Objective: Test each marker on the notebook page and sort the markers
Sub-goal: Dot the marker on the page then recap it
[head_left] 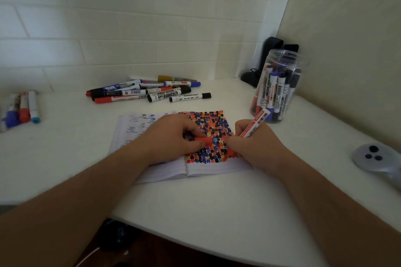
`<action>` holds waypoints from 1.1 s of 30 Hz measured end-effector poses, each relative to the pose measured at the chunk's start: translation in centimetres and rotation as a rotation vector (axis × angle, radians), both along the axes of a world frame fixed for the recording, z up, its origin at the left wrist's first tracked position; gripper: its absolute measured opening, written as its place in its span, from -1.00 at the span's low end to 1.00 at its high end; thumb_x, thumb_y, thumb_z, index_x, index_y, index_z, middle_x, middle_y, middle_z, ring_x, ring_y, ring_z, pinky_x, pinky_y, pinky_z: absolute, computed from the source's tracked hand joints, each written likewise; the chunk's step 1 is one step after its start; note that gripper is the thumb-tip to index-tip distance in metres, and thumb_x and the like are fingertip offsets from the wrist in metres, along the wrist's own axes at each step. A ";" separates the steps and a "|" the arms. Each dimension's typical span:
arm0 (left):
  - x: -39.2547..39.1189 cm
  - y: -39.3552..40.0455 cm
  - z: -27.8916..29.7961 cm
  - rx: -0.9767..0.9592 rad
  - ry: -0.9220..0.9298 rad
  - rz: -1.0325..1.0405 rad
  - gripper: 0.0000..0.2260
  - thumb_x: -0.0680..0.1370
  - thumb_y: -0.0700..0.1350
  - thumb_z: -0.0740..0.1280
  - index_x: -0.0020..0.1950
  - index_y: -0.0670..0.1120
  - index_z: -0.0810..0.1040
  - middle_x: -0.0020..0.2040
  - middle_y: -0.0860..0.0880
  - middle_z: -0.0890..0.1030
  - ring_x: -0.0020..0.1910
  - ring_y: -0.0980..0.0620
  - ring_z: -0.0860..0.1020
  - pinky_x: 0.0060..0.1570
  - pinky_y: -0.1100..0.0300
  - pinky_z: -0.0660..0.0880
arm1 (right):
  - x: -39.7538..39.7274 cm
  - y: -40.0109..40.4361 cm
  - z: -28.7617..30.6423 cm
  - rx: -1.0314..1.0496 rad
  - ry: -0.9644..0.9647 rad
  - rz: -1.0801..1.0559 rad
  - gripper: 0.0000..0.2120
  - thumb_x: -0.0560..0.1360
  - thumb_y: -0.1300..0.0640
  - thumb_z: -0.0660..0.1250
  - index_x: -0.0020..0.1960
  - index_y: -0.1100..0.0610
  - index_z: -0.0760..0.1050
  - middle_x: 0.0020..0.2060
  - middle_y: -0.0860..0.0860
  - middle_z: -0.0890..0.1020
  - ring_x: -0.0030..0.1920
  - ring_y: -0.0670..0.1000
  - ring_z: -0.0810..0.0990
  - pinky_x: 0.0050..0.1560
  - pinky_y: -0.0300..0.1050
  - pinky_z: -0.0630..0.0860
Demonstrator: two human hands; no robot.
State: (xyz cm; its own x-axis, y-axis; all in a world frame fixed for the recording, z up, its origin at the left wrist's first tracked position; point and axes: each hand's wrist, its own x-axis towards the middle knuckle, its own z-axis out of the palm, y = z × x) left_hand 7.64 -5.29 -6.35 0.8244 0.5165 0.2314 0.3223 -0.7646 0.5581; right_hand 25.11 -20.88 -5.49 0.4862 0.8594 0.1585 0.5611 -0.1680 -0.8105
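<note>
Currently the right hand [256, 143] grips the red marker [255, 123] over the notebook [208, 167]; the left hand [173, 136] pinches its cap [202, 141]. Risk: an uncapped tip may dry or smear.

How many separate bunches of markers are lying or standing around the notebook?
3. A loose pile lies on the table beyond the notebook, a small group lies at the far left, and more stand in the clear jar on the right.
</note>
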 end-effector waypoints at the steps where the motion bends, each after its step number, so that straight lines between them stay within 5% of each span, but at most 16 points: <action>1: 0.0 0.0 0.0 0.005 -0.001 -0.002 -0.86 0.47 0.23 0.50 -0.03 0.24 0.72 -0.12 0.23 0.62 -0.08 0.27 0.54 -0.13 0.28 0.46 | 0.0 0.0 0.0 -0.010 0.000 0.012 -0.64 0.46 0.21 0.44 -0.40 0.08 0.33 -0.53 -0.02 0.42 -0.48 -0.06 0.38 -0.45 -0.27 0.39; 4: -0.2 0.1 0.0 -0.004 -0.016 -0.016 -0.87 0.50 0.20 0.47 0.03 0.26 0.70 -0.06 0.23 0.62 -0.04 0.28 0.55 -0.05 0.26 0.49 | 0.0 0.0 0.4 0.007 0.090 0.038 -0.64 0.49 0.21 0.46 -0.37 0.10 0.35 -0.53 -0.02 0.41 -0.50 -0.04 0.36 -0.46 -0.25 0.38; 9: -0.6 0.1 0.2 -0.104 -0.041 -0.004 -0.81 0.56 0.10 0.45 0.16 0.26 0.68 0.01 0.24 0.63 0.02 0.27 0.56 0.08 0.23 0.50 | 1.0 -0.2 1.2 0.257 0.511 0.122 -0.77 0.50 0.21 0.48 -0.23 0.17 0.46 -0.47 0.15 0.41 -0.54 -0.01 0.22 -0.52 -0.24 0.19; 13: -0.5 -0.2 0.4 -0.116 -0.035 0.005 -0.81 0.60 0.04 0.42 0.20 0.22 0.67 0.01 0.28 0.62 0.04 0.31 0.54 0.11 0.24 0.47 | 0.7 -0.2 1.3 0.240 0.541 0.201 -0.86 0.46 0.17 0.47 -0.24 0.13 0.54 -0.47 0.08 0.40 -0.46 0.02 0.25 -0.49 -0.21 0.18; 20: -0.6 -0.2 0.4 -0.097 -0.036 0.004 -0.77 0.61 0.04 0.39 0.26 0.18 0.66 0.00 0.30 0.57 0.04 0.30 0.52 0.09 0.22 0.46 | 0.5 -0.2 1.5 0.232 0.616 0.160 -0.73 0.63 0.20 0.28 -0.22 0.10 0.61 -0.40 0.10 0.47 -0.39 0.02 0.37 -0.48 -0.20 0.25; 26: -0.5 -0.1 0.5 -0.081 -0.031 0.006 -0.79 0.61 0.04 0.40 0.24 0.19 0.66 -0.01 0.24 0.59 0.01 0.25 0.52 0.06 0.16 0.46 | 0.4 -0.2 1.3 0.126 0.658 0.165 -0.62 0.67 -0.04 0.20 -0.15 0.08 0.68 -0.33 0.08 0.58 -0.37 -0.02 0.44 -0.42 -0.18 0.29; 30: -0.6 -0.1 0.5 -0.066 -0.023 0.013 -0.81 0.61 0.07 0.40 0.21 0.22 0.67 0.00 0.21 0.60 0.02 0.21 0.53 0.10 0.13 0.50 | 0.4 -0.2 1.3 0.087 0.680 0.199 -0.51 0.52 -0.23 0.19 -0.03 0.11 0.73 -0.22 0.15 0.66 -0.33 0.00 0.47 -0.36 -0.16 0.32; 33: -0.5 -0.2 0.4 -0.078 -0.022 0.016 -0.81 0.60 0.07 0.40 0.20 0.24 0.67 -0.01 0.22 0.61 0.00 0.22 0.54 0.09 0.14 0.51 | 0.6 -0.3 1.2 0.069 0.712 0.221 -0.44 0.62 -0.19 0.09 0.11 0.19 0.71 -0.15 0.21 0.68 -0.33 0.02 0.48 -0.33 -0.12 0.31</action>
State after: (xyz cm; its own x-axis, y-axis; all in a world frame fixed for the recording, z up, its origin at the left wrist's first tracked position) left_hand 7.10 -5.45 -5.91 0.8108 0.5471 0.2078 0.3214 -0.7130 0.6232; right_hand 25.75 -21.15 -4.32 0.3082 0.9485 -0.0734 -0.0885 -0.0482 -0.9949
